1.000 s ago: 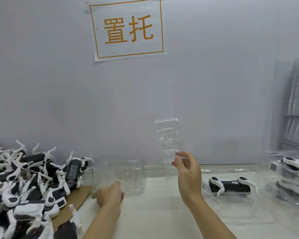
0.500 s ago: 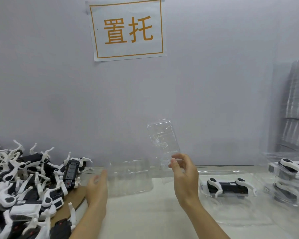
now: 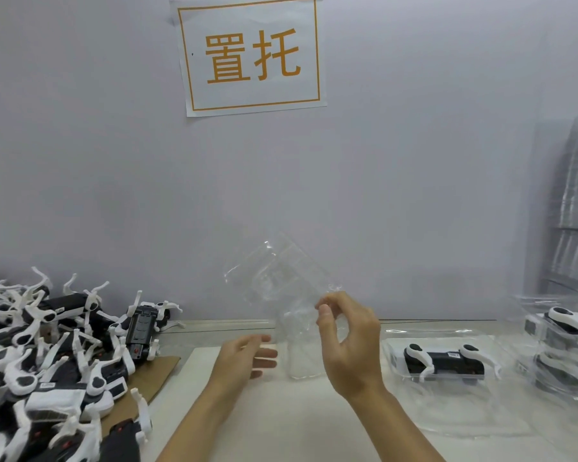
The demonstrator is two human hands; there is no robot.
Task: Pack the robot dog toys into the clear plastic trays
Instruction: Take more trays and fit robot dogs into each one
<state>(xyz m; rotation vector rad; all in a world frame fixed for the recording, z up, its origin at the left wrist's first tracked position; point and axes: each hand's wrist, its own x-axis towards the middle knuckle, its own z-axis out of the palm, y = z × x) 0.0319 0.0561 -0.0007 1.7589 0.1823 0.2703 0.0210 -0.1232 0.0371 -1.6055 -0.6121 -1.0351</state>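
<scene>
My right hand (image 3: 349, 345) pinches the lower edge of a clear plastic tray (image 3: 277, 278), held in the air and tilted up to the left. My left hand (image 3: 244, 358) hovers with straight fingers just left of the tray's lower end, beside a second clear piece (image 3: 302, 361) standing on the table; whether it touches this piece is unclear. A heap of black-and-white robot dog toys (image 3: 47, 361) fills the left of the table. To the right, one robot dog (image 3: 442, 360) lies in a clear tray (image 3: 391, 358).
A stack of packed trays (image 3: 564, 348) stands at the far right, with a tall pile of clear trays (image 3: 574, 201) behind it. Brown cardboard (image 3: 154, 371) lies under the toy heap. A sign with orange characters (image 3: 251, 55) hangs on the grey wall.
The tray in my right hand has tipped from upright over to the left. My left hand has left the tray on the table and moved right, toward the held tray.
</scene>
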